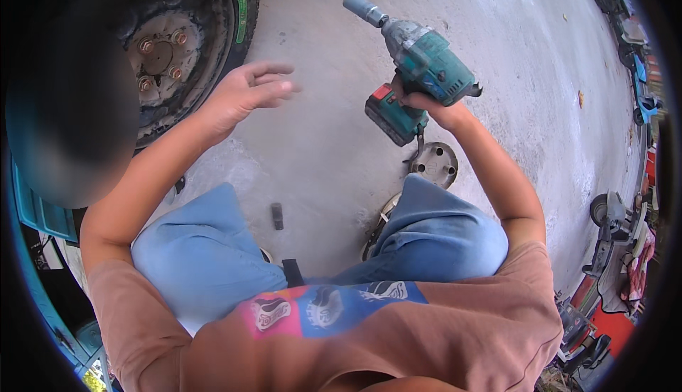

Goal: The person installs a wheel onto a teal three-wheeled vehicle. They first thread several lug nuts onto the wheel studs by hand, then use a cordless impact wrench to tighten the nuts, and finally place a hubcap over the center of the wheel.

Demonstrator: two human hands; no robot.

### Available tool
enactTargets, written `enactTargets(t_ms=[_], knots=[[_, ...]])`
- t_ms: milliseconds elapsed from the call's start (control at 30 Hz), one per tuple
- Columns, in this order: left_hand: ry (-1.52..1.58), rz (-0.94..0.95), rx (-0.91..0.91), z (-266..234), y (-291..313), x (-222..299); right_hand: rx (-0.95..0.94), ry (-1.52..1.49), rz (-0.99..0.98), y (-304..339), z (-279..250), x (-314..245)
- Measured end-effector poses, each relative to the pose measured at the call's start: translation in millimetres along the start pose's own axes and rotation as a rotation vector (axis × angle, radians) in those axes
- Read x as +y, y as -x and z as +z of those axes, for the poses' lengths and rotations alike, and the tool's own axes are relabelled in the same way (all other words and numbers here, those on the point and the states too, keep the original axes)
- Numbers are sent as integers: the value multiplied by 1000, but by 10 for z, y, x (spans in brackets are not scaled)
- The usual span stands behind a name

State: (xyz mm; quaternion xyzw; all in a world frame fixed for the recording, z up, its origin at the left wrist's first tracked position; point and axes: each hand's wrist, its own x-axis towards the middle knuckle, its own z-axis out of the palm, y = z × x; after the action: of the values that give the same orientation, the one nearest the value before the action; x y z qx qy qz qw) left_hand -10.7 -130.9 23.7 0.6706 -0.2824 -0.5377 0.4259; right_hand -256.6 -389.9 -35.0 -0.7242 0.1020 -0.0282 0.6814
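Note:
My right hand (442, 113) is wrapped round the grip of a green and grey cordless impact wrench (426, 58). A long grey socket (364, 9) on its nose points up and to the left. The battery, black with a red part, hangs below the grip. My left hand (250, 93) is held out beside the wheel (231, 8), its fingers loosely stretched and holding nothing. Several rusty lug nuts (145, 46) sit on the wheel's hub. The hand appears apart from the tyre, over the concrete.
A round metal cover with holes (435, 164) lies by my right knee. A small dark block (277, 216) is on the floor between my legs. A blurred dark shape (78, 108) covers the left side. Scooters and wheeled machines (614, 218) line the right edge.

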Motion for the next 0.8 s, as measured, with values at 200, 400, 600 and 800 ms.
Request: enactTargets(t_ms=[200,400,600,800], knots=[[115,258,-149,428,-77,376,-68,-617,71,-72,654,-524],[283,221,-277,532,-17,388,-166,-806,182,-34,927,-648],[416,186,-314,531,28,262,-239,-943,192,-17,1032,-606],[454,151,-303,544,69,249,-205,-895,223,4,1160,-671]])
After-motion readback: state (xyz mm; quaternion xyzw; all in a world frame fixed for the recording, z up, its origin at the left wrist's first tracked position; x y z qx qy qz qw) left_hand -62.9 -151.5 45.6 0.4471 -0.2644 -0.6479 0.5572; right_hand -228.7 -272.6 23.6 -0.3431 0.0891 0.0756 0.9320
